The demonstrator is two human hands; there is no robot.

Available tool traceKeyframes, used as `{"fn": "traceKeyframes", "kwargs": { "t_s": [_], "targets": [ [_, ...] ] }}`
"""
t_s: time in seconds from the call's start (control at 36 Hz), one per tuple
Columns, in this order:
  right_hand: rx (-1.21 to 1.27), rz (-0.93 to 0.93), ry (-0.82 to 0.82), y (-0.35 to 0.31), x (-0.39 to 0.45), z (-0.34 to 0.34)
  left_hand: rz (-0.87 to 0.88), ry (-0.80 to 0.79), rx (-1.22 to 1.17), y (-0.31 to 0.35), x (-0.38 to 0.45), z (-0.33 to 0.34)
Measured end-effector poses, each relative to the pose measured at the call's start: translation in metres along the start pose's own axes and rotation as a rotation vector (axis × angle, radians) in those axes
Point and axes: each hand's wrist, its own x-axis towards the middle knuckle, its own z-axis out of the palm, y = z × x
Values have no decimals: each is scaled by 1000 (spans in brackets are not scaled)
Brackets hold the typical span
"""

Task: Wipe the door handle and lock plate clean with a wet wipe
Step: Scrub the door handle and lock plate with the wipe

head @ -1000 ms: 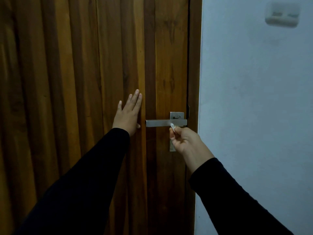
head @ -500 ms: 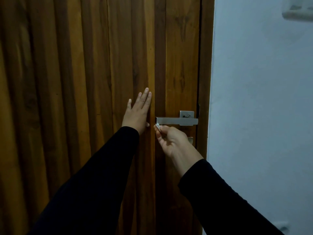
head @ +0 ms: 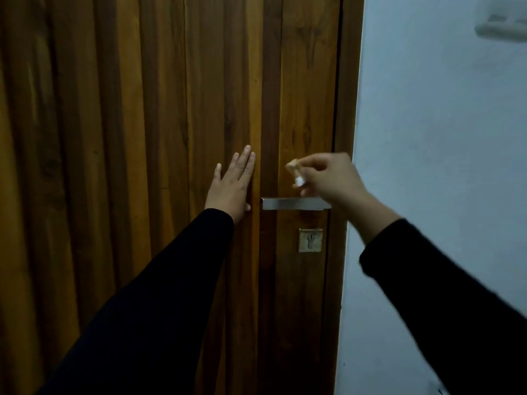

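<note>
A straight metal door handle [head: 291, 203] juts left across the wooden door [head: 142, 138]. Below it sits a small square lock plate [head: 310, 240] with a keyhole. My right hand [head: 328, 179] hovers just above the handle's right end and pinches a small wadded white wet wipe [head: 299, 181]. It hides the handle's mounting plate. My left hand [head: 232, 185] lies flat on the door with fingers pointing up, just left of the handle's free end.
The door frame [head: 343, 138] runs down the right of the door. A pale blue wall [head: 442, 166] lies beyond it, with a white wall switch [head: 502, 25] at the top right.
My right hand with the wipe rose from under the handle's left end to above its right end. The lock plate came into view. My left hand stayed flat on the door.
</note>
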Motion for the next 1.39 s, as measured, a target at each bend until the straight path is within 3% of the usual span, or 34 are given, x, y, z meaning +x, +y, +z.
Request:
{"fn": "traceKeyframes", "kwargs": {
  "t_s": [0.06,0.17,0.33,0.75,1.14,1.39],
  "targets": [
    [-333,-99,19,3,20,-14,-6,-6,6,1,1,0],
    [-761,-138,-222,10,48,-29,-10,-14,12,1,1,1],
    [-1103,-241,-481,14,60,-33,-11,-14,12,1,1,2],
    [-1201,-319,-622,15,70,-17,-11,-5,29,1,1,3],
    [-983,-115,-694,13,81,-1,2,19,26,-2,3,8],
    [-872,-88,-765,1,78,17,-4,43,49,-3,5,12]
  ]
}}
